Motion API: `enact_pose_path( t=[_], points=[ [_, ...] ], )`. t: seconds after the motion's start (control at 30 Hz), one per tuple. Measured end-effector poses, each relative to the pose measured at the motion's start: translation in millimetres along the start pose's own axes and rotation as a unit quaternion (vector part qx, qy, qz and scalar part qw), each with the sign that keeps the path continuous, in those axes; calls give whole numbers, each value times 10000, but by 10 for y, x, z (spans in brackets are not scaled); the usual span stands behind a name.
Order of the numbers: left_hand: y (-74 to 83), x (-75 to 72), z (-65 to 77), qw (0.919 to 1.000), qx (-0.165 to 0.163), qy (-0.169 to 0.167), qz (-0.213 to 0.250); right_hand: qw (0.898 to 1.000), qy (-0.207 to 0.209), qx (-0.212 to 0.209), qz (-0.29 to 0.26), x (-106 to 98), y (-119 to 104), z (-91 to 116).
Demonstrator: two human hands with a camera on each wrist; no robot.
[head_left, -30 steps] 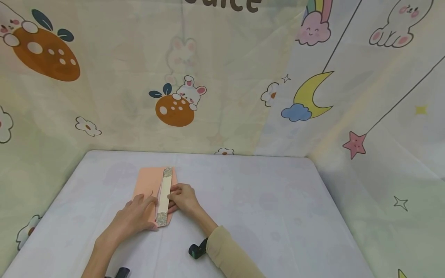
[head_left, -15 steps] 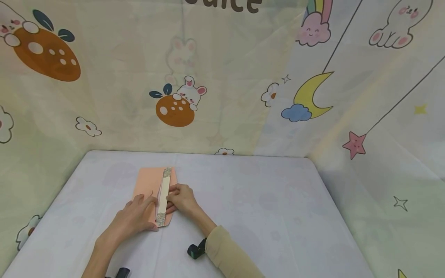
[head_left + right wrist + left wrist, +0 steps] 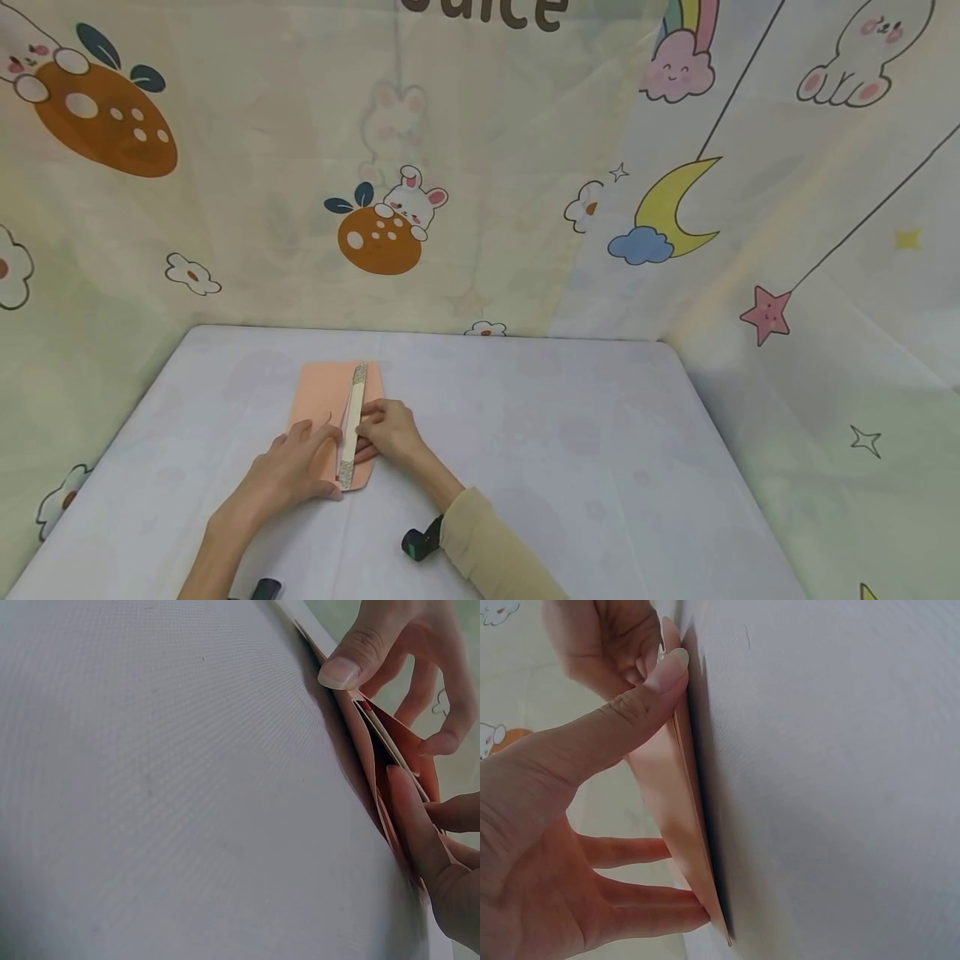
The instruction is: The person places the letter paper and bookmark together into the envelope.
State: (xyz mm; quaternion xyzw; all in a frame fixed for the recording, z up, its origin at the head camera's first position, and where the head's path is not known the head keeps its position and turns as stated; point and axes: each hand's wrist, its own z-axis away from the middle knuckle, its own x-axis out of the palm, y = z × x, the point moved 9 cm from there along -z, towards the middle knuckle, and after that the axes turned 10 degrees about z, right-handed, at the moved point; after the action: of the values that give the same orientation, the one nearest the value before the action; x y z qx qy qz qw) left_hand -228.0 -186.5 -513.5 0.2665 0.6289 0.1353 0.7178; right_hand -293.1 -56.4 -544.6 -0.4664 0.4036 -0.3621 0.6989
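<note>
A peach paper envelope (image 3: 321, 387) lies on the table, its opening facing right. Out of that opening shows a narrow band of a cream card (image 3: 352, 429) with glittery ends. My left hand (image 3: 285, 471) presses on the envelope, fingers spread over its top and thumb at the near edge; in the left wrist view those fingers (image 3: 641, 915) are straight. My right hand (image 3: 392, 429) pinches the card at its right edge. In the right wrist view, the right thumb and fingers sit at the gaping mouth of the envelope (image 3: 362, 742). The rest of the card is hidden inside.
A white cloth covers the table (image 3: 562, 450). Behind it hangs a printed cloth backdrop (image 3: 495, 167) that also runs along the sides. Black wrist devices show by the right sleeve (image 3: 495, 542) and at the bottom edge near the left forearm.
The card has shifted left into the envelope, so its visible band is narrower. My right hand has moved slightly left with it. The left hand stays in place.
</note>
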Motion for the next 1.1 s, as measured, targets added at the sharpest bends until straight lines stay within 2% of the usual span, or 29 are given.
enact_pose_path(
  t=[0.63,1.1],
  points=[
    [24,-14,20,10000,22,42,72,9996,-20,-91,282,66,-3,-20],
    [35,-10,32,9999,37,47,84,9996,-30,-68,283,104,-36,-6]
  ],
)
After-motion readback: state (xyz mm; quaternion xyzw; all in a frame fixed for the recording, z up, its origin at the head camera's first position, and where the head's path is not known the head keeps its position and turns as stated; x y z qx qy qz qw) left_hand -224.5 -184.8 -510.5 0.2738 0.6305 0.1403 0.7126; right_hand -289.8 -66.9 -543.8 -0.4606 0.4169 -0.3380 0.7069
